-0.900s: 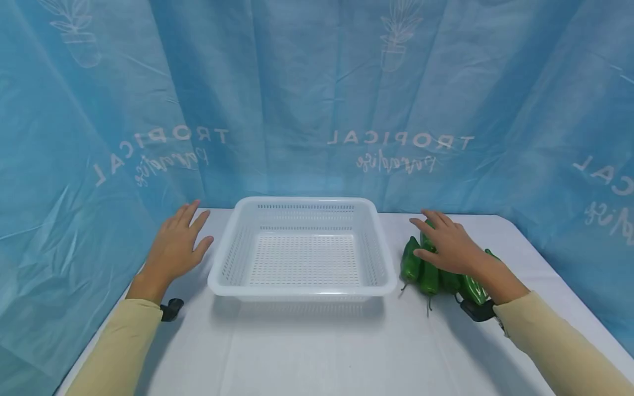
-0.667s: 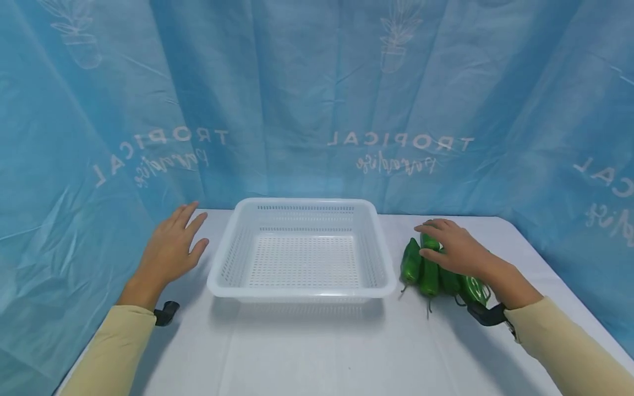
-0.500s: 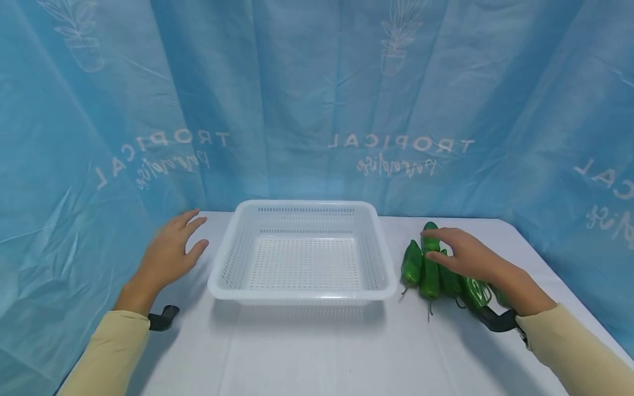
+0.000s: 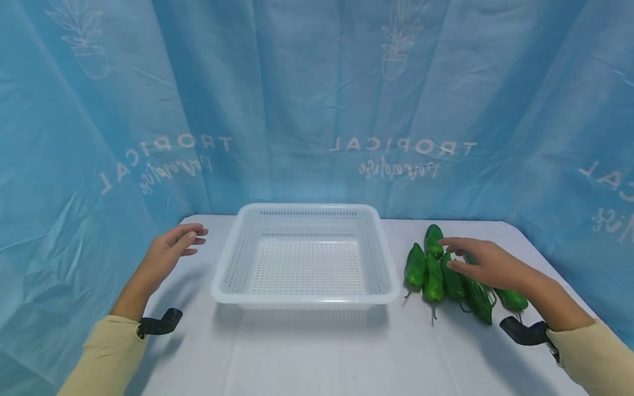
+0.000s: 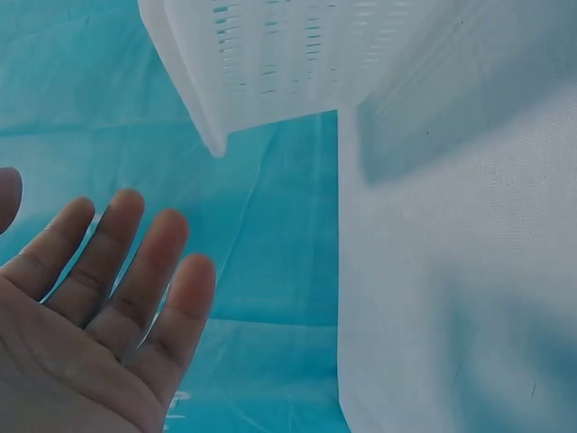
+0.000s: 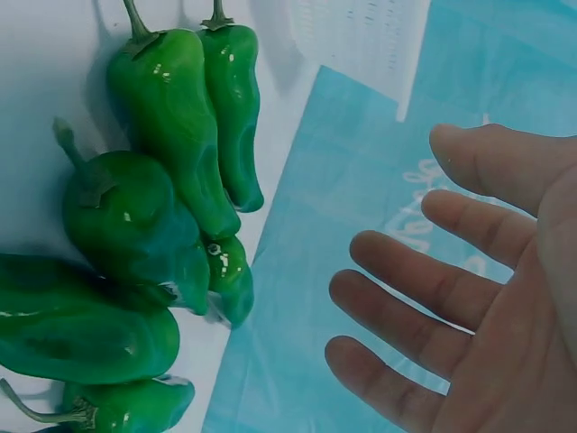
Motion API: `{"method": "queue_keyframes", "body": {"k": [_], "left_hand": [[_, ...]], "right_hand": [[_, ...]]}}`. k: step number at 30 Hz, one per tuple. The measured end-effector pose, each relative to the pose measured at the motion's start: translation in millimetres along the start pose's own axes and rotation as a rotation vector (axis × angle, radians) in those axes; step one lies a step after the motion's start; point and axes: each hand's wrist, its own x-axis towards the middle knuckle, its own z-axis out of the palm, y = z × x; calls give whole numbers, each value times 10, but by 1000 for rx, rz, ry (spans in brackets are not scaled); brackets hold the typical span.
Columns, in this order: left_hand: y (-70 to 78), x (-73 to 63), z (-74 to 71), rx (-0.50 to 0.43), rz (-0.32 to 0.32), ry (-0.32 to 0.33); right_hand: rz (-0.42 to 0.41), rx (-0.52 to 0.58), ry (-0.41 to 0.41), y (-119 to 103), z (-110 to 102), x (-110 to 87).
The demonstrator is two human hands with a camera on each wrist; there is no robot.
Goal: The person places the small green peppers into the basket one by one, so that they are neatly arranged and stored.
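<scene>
Several green peppers [image 4: 433,279] lie in a loose cluster on the white table, right of a white perforated plastic basket [image 4: 304,300]. My right hand [image 4: 487,264] hovers over the cluster's right part, fingers relaxed and holding nothing. In the right wrist view its fingers [image 6: 415,298] are spread beside the peppers [image 6: 167,117], apart from them. My left hand [image 4: 165,250] is raised left of the basket, also holding nothing. The left wrist view shows its palm and loosely extended fingers [image 5: 149,271] below the basket's rim [image 5: 194,104].
A white cloth covers the table [image 4: 297,357]. Blue printed curtains [image 4: 307,110] hang close behind it and along both sides. A black wrist strap mount [image 4: 160,323] sticks out from the left sleeve, another mount [image 4: 525,331] from the right.
My right hand has drawn back rightward and toward me, uncovering more peppers. My left hand has lowered slightly and turned, its fingers now closer together. The basket and peppers stay in place.
</scene>
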Motion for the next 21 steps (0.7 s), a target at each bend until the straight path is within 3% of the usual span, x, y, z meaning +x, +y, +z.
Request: {"method": "queue_keyframes", "body": {"k": [3,11,17,21], "left_hand": [[2,5,3,1,-17,-12],[-2,160,106,-55,-103,-144],[20,296,324,-54,-188,-127],[-4,334,397,-69,-205,-171]], "right_hand": [[-3,17,-23,-1,13,-7],[30,32,-80,-40,42,-4],[22,45,-94,-41,71,-10],[16,51,-102,-40,105,-2]]}}
